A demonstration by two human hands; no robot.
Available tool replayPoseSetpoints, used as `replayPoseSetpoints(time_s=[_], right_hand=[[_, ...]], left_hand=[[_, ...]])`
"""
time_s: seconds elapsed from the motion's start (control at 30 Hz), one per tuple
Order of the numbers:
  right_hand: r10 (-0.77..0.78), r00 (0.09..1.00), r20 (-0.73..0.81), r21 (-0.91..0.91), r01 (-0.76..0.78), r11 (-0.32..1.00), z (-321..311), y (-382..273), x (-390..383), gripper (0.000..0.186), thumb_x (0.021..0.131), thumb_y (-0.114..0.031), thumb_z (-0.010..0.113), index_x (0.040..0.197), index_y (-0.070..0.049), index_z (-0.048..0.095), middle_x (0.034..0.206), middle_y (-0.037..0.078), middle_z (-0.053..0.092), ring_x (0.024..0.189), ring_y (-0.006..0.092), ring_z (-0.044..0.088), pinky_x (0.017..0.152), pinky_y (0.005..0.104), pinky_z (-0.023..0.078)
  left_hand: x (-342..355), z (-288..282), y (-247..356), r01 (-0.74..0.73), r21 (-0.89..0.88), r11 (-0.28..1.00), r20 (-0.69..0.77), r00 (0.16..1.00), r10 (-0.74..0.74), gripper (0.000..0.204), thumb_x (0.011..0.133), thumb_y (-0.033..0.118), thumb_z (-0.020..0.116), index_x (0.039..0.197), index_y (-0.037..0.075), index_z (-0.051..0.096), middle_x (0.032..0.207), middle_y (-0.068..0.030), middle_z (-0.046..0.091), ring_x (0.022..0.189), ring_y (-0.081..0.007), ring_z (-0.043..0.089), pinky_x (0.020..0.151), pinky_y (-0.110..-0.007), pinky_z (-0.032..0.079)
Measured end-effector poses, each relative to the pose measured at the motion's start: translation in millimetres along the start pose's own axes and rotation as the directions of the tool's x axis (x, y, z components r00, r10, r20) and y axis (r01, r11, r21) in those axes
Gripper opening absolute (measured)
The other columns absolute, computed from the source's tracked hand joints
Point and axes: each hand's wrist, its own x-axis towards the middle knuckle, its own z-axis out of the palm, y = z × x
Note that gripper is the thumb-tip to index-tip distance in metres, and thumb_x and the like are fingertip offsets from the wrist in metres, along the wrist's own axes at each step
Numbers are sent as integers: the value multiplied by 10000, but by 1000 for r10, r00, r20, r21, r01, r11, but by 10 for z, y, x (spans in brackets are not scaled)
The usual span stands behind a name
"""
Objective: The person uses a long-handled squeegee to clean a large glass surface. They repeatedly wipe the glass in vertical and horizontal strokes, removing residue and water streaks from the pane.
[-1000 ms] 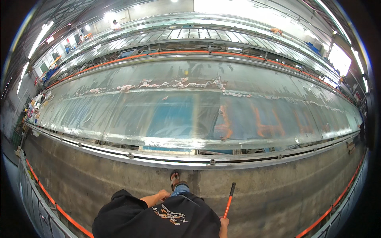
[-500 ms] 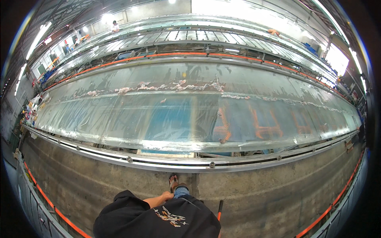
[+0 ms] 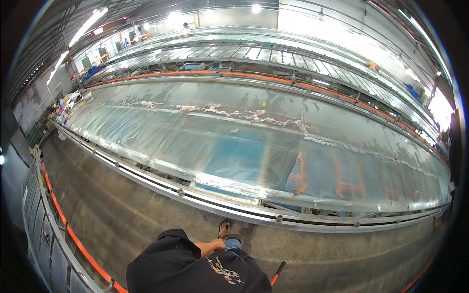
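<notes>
My left hand (image 3: 215, 246) hangs low in front of my black shirt (image 3: 168, 266), beside the knee of my blue jeans (image 3: 232, 243). Its fingers are too small and partly covered, so what they do does not show. My right hand is out of the picture. At my right side an orange rod with a black end (image 3: 279, 272) sticks out past the shirt; who or what holds it is hidden. Ahead of me stretches a long glass-like table (image 3: 185, 136). Crumpled whitish-pink scraps (image 3: 215, 109) lie in a line along its middle.
A metal rail (image 3: 239, 213) with small round fittings runs along the table's near edge. Concrete floor (image 3: 122, 205) lies between it and an orange-edged rack (image 3: 68, 224) at left. More long tables (image 3: 224, 56) stand behind; a person (image 3: 185, 30) is far off.
The view has swung left and tilted, so the table now slants down to the right. One foot still shows ahead of me. My left hand stays by the knee.
</notes>
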Motion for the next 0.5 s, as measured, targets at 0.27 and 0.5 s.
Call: replayPoseSetpoints(time_s=[0.27,0.5], right_hand=[[-34,999,1,-12,34,999,-9,70,112,385,753,-368,715,919,-25,769,831,183,737,847,292,730,733,421,546],[-22,1000,-12,-10,22,1000,-18,176,113,398,753,-380,715,921,-23,767,836,187,736,855,298,729,734,424,545]], left_hand=[[-5,199,-278,111,-227,967,-128,981,-143,591,864,451,564,1104,-74,688,1058,-205,720,911,-344,726,761,-452,587],[-42,169,-347,-30,-162,986,-26,999,26,485,838,335,591,1090,-67,695,1064,-211,718,905,-352,727,769,-446,585]])
